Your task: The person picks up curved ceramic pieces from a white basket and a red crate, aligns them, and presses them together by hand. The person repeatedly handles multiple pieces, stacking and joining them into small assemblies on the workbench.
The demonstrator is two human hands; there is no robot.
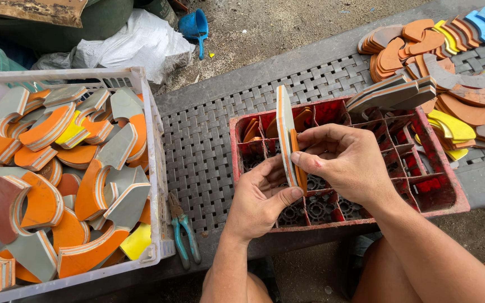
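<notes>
Fingers: your right hand (350,163) pinches the orange layer of the layered foam piece (287,140) between thumb and forefinger; your left hand (259,199) presses thumb and fingers on its lower edge
Piece: upright, held over the red divided crate (450,196) on the woven bench (209,140)
Nearby: white basket (152,168) of offcuts on the left, pliers (183,233) beside it (untouched)
Risk: I judge a hard pull could tear the thin layer, or the piece could slip into the crate

Woven grey bench (209,129) (dirt floor (287,22))
</notes>
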